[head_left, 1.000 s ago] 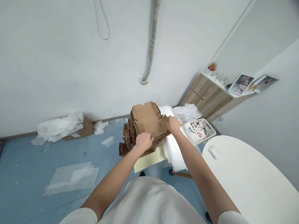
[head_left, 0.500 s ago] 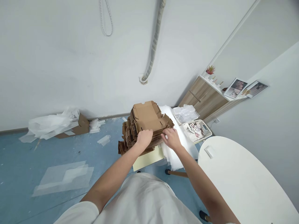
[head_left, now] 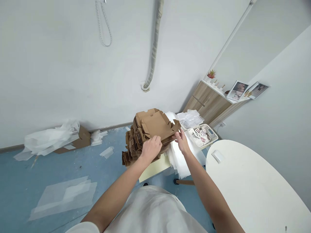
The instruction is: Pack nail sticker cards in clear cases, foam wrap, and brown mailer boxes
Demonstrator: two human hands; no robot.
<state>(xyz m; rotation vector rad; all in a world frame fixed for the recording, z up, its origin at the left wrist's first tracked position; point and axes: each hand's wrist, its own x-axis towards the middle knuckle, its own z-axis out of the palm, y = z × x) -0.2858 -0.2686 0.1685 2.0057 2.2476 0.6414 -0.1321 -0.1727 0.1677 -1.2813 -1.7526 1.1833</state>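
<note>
A flattened brown cardboard box [head_left: 157, 124] lies slightly turned on top of a tall, uneven stack of similar flattened boxes [head_left: 136, 142]. My left hand [head_left: 152, 149] is closed on its near edge, fingers curled over the cardboard. At the right near corner, my right hand [head_left: 181, 141] pinches the side flaps between thumb and fingers. The fingertips beneath the cardboard are hidden. White sheets [head_left: 178, 158] lie directly right of the stack, under my right wrist, and a pale yellow board [head_left: 155, 168] shows below it.
Right of the sheets are a white basket [head_left: 211, 133] with printed cards and a tray of clear plastic cases [head_left: 190, 118]. A round white table [head_left: 250, 181] stands at the right. A cardboard box with white wrapping [head_left: 52, 137] sits on the floor at left.
The top flattened box has lifted a little and turned, shifting right against the stack. My right hand has moved up along its corner. The view has shifted slightly.
</note>
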